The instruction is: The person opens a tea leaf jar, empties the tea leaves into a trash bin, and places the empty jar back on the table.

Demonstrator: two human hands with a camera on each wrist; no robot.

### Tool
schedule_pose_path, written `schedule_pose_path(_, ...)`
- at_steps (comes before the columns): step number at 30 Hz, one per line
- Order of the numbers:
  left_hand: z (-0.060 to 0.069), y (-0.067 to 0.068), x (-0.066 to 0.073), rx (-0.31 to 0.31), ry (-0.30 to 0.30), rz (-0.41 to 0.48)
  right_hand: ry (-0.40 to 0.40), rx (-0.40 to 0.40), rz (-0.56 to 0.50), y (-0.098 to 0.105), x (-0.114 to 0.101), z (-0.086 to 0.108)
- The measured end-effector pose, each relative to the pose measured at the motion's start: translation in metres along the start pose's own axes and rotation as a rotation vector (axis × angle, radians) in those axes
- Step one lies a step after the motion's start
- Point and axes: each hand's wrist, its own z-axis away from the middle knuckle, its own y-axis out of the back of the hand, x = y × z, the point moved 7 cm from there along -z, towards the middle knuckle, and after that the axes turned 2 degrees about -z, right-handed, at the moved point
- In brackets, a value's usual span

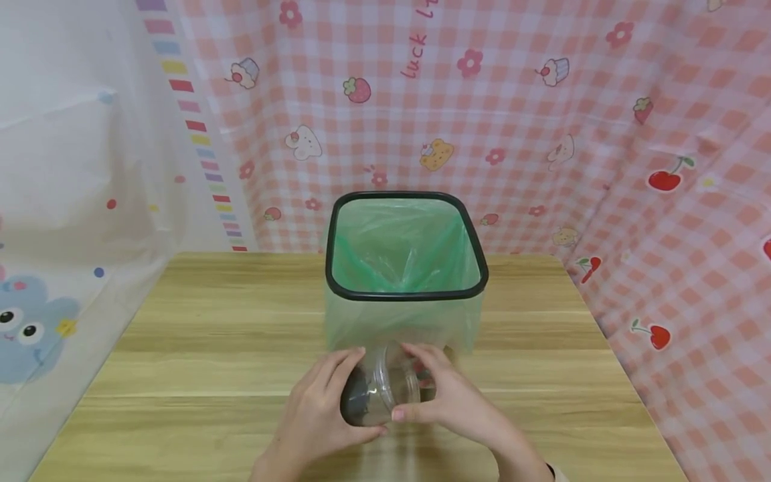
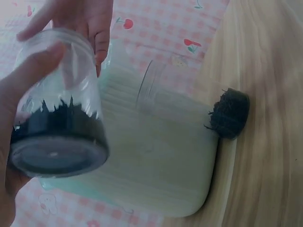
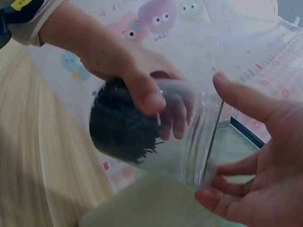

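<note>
A clear plastic jar (image 1: pixel 367 395) with dark, shredded-looking stuff at its bottom is held tilted on its side, low over the table in front of the bin. My left hand (image 1: pixel 316 402) grips the jar's body, thumb on one side and fingers on the other. At the jar's lid end (image 3: pixel 204 142), my right hand (image 1: pixel 446 395) has its thumb and fingers curled round the rim. In the left wrist view a second clear jar (image 2: pixel 230 113), with similar dark contents, stands on the table beside the bin; my right hand partly hides it in the head view.
A square bin (image 1: pixel 406 296) with a black rim and a green bag lining stands just beyond my hands. The wood-grain table (image 1: pixel 241 328) stretches to both sides. Patterned cloths (image 1: pixel 385 120) hang behind the table and along its sides.
</note>
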Motion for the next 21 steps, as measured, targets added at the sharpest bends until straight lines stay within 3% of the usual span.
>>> schedule_pose_path(9, 0.004, -0.010, -0.004, -0.192, 0.090, 0.262, 0.365, -0.189, 0.113, 0.004, -0.015, 0.014)
schedule_pose_path(13, 0.006, -0.015, -0.004, -0.260, 0.130, 0.354, 0.506, -0.222, 0.173, 0.003, -0.022, 0.020)
schedule_pose_path(16, 0.007, -0.016, -0.004, -0.276, 0.142, 0.364, 0.521, -0.248, 0.173, 0.001, -0.021, 0.022)
schedule_pose_path(19, 0.007, -0.015, -0.005, -0.263, 0.144, 0.312, 0.435, -0.240, 0.132, 0.003, -0.017, 0.020)
schedule_pose_path(21, 0.006, -0.014, -0.006, -0.241, 0.141, 0.250, 0.385, -0.181, 0.058, 0.007, -0.015, 0.017)
